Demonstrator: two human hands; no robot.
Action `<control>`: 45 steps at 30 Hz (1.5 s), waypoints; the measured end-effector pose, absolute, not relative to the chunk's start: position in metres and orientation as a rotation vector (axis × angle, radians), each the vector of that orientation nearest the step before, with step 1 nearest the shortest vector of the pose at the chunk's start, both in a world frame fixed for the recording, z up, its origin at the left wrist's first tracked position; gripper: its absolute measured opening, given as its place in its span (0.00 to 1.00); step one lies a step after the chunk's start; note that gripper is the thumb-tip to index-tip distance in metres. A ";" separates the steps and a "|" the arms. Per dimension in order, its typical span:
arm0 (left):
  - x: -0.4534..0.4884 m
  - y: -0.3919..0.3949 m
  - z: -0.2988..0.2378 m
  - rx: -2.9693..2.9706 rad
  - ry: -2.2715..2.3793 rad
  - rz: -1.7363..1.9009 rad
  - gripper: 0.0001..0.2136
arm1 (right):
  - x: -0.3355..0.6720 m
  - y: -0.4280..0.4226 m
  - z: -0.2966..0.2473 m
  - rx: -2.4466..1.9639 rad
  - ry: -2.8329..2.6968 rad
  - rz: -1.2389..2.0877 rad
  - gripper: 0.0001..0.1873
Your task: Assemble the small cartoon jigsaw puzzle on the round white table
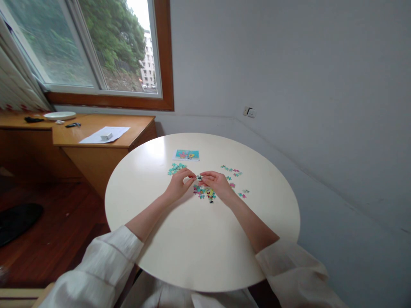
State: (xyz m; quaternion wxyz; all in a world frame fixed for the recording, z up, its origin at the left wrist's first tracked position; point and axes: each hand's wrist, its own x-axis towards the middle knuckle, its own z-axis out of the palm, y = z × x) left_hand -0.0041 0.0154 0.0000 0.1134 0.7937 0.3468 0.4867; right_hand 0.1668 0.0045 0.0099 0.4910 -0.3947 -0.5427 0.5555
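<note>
"While the left hand [178,185] and right hand [219,184] nearly touch above the bench [192,244], what's gripped?"
"Both pinch one small puzzle piece [199,178], at the far side of the puzzle cluster [208,193]."

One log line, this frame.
left hand, right hand: on small puzzle piece; below: partly joined puzzle; left: teal pieces; right: scattered pieces; beyond: picture card; surface: round table

The dark-and-pale puzzle piece [199,178] between the bare left hand [177,185] and bare right hand [218,184] is too small to show detail. The right hand partly hides the multicoloured puzzle cluster [209,195]. The left picture edge truncates the flat black floor disc [19,220].
</note>
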 end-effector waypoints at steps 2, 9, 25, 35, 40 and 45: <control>-0.004 0.015 0.001 2.326 1.017 1.429 0.05 | 0.167 0.005 0.010 -0.959 -1.325 1.345 0.17; -0.004 0.014 0.002 2.324 1.011 1.434 0.04 | 0.167 0.003 0.011 -0.964 -1.320 1.339 0.18; -0.003 0.014 0.002 2.335 0.999 1.452 0.04 | 0.167 0.004 0.012 -0.940 -1.304 1.339 0.17; -0.003 0.014 0.001 2.339 0.984 1.431 0.04 | 0.168 0.006 0.009 -0.953 -1.321 1.317 0.17; -0.003 0.014 0.001 2.341 0.996 1.412 0.04 | 0.168 0.006 0.010 -0.968 -1.335 1.294 0.16; -0.004 0.015 0.001 2.336 0.994 1.403 0.04 | 0.168 0.006 0.010 -0.973 -1.326 1.287 0.16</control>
